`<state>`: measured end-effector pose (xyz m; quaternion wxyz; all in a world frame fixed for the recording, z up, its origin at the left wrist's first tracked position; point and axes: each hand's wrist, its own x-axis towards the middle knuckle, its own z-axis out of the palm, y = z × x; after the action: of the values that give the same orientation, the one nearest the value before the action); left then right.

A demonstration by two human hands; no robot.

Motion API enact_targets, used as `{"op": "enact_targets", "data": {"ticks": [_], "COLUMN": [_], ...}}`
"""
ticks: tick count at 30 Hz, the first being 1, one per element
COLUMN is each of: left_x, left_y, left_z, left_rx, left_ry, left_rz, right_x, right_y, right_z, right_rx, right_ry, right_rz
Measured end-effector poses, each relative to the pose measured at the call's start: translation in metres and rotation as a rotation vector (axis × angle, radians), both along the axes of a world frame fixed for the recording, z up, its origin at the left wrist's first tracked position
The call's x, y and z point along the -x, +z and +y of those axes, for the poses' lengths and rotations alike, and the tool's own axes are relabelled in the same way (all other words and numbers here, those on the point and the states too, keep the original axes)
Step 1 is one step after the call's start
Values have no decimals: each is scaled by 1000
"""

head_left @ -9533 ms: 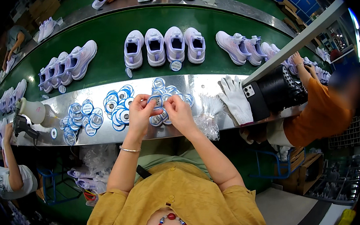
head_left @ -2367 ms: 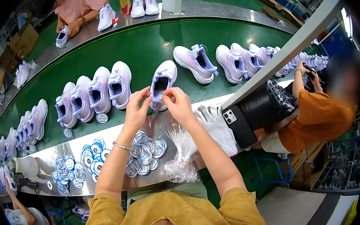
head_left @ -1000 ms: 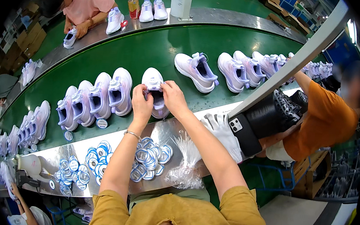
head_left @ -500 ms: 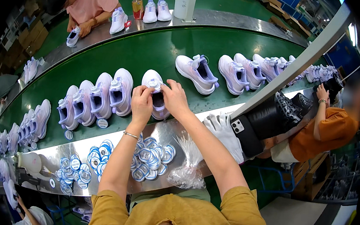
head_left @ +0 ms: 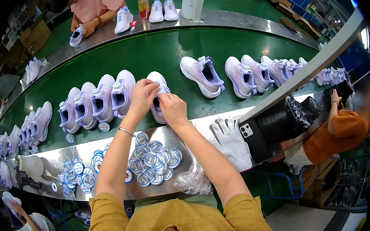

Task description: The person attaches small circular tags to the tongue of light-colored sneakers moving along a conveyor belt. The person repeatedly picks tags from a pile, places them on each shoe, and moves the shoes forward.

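Observation:
A white and lilac sneaker (head_left: pixel 157 77) stands on the green surface in front of me, toe pointing away. Both of my hands are closed at its tongue and opening. My left hand (head_left: pixel 142 97) pinches above the tongue, its fingertips close to those of my right hand (head_left: pixel 173 109), which presses against the right side of the opening. Whatever is between the fingers is too small or hidden to make out. Nearer to me, round blue-and-white tags (head_left: pixel 154 160) lie heaped on the metal ledge (head_left: pixel 119 191), beside a bundle of thin clear plastic strands (head_left: pixel 193 178).
More sneakers (head_left: pixel 122 91) line up at left, others (head_left: pixel 201 75) at right. White gloves (head_left: pixel 231 141), a phone (head_left: pixel 246 129) and black boots (head_left: pixel 297 112) lie right, by a slanting post (head_left: pixel 305 69). One person (head_left: pixel 95 6) works across, another (head_left: pixel 337 133) at right.
My left hand has moved up and inward over the tongue. My right hand has curled and dropped slightly, bringing the fingertips together. The sneaker has stayed about where it was.

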<state>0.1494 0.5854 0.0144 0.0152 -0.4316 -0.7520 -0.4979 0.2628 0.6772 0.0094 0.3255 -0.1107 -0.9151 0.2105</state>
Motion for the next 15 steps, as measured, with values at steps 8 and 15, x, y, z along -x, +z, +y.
{"op": "enact_targets", "data": {"ticks": [8, 15], "left_x": [8, 14], "left_y": [-8, 27], "left_z": [2, 5], "left_rx": [26, 436], "left_ry": [-93, 24], "left_rz": [-54, 197], "right_x": [0, 3], "right_y": [-8, -7], "right_z": [-6, -11], "right_rx": [48, -61], "right_ry": [-21, -10], "right_rz": [30, 43]}}
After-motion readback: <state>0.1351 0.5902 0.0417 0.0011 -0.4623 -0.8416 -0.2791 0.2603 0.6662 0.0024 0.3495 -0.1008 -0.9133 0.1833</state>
